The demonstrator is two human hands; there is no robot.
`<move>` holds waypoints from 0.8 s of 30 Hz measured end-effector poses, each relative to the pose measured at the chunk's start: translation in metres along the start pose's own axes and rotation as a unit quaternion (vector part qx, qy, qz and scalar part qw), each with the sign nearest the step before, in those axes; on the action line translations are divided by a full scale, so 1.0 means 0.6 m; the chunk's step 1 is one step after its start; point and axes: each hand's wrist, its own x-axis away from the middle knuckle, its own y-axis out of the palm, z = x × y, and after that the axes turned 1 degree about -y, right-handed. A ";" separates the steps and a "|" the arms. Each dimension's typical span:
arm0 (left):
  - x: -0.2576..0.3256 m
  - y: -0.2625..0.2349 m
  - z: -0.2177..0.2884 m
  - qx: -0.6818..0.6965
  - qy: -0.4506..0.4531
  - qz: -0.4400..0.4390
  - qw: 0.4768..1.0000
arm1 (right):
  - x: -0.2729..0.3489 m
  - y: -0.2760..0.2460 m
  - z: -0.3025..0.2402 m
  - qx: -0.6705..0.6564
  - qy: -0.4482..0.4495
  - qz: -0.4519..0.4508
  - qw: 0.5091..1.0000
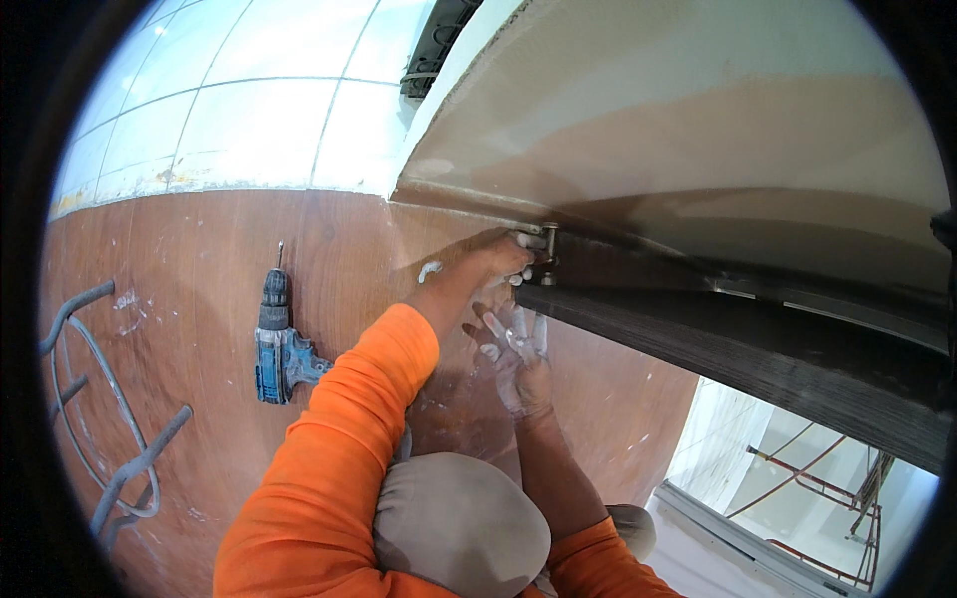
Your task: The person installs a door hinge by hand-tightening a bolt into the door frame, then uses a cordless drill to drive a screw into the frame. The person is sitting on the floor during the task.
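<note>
fingers [523, 242] of the left hand [498, 257] are curling together around a small metal fitting [547, 251] at the corner where the dark panel [718, 349] is meeting the pale board [698, 130] above it; looks like a pinch, but the fingertips are partly hiding behind the fitting, so exact contact is hard to tell. fitting is standing upright, long axis running vertical in view, top end touching the board's lower edge, bottom end sitting at the dark panel's near corner. it is lying just right of the left fingertips.

right hand [516, 354] is lying flat, fingers spread, palm against the brown wood surface [199, 299] just below the dark panel's end, pointing up toward the fitting, not touching it.

blue cordless drill [277, 344] is lying on the brown surface, well left of both hands, bit pointing up toward the tiled area [249, 100].
</note>
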 end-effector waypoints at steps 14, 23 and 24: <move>0.069 0.021 0.007 -0.068 0.038 0.082 0.994 | 0.010 -0.022 0.007 0.027 0.001 -0.006 1.000; 0.096 0.028 0.019 -0.184 0.180 0.095 0.962 | 0.007 -0.024 0.014 -0.004 -0.011 -0.007 1.000; 0.095 0.025 0.021 -0.155 0.175 0.069 0.970 | 0.004 -0.024 0.012 -0.005 -0.009 -0.006 1.000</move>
